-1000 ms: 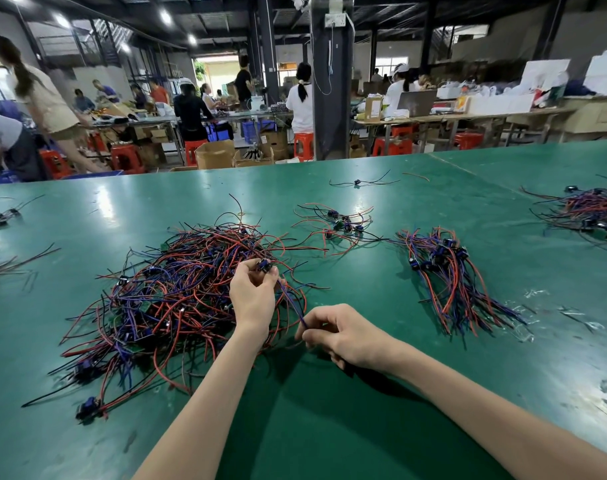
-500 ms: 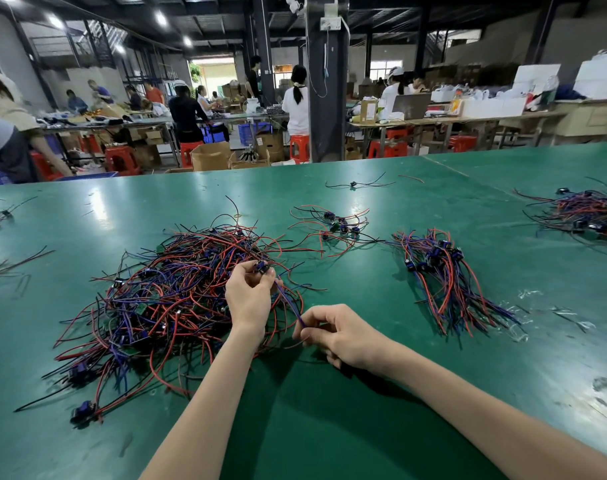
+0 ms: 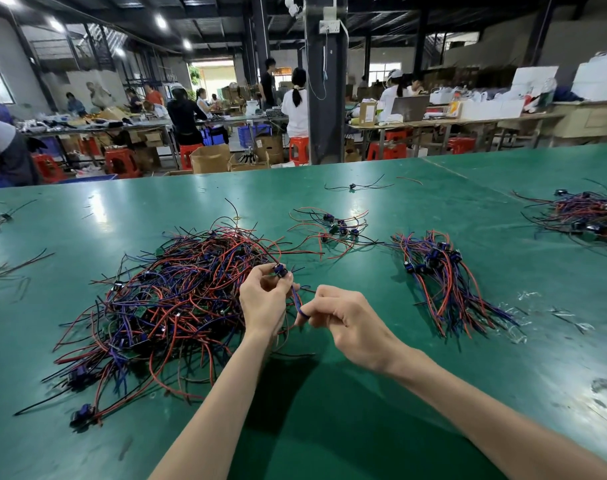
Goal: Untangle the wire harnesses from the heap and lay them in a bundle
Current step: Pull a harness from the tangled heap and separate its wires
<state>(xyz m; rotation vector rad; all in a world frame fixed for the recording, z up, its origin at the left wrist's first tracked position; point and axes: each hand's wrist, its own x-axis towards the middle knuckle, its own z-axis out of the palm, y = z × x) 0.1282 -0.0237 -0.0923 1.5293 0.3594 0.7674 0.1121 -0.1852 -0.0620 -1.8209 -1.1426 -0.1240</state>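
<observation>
A green table [image 3: 329,427] in a busy workshop is seen from above, with two bare forearms reaching in from the lower edge. Very little has changed over the last second. One wire harness [image 3: 296,299] is still held between both hands at the right edge of the heap [image 3: 177,299], a large tangle of red, blue and black wires. Its small dark connector [image 3: 279,270] is pinched in the curled fingertips of the left hand [image 3: 262,299]. Its blue wires are pinched lower down by the thumb and forefinger of the right hand [image 3: 343,317], which appears to have been raised slightly. The short stretch of wire between the hands looks a little straighter than before. The harness's far ends are still lost in the heap, so it is judged not yet freed and more drawing out is likely needed. The finished bundle [image 3: 440,271], with wires laid roughly parallel, lies well apart to the right and has not been added to. A few loose harnesses [image 3: 336,226] lie beyond the hands.
</observation>
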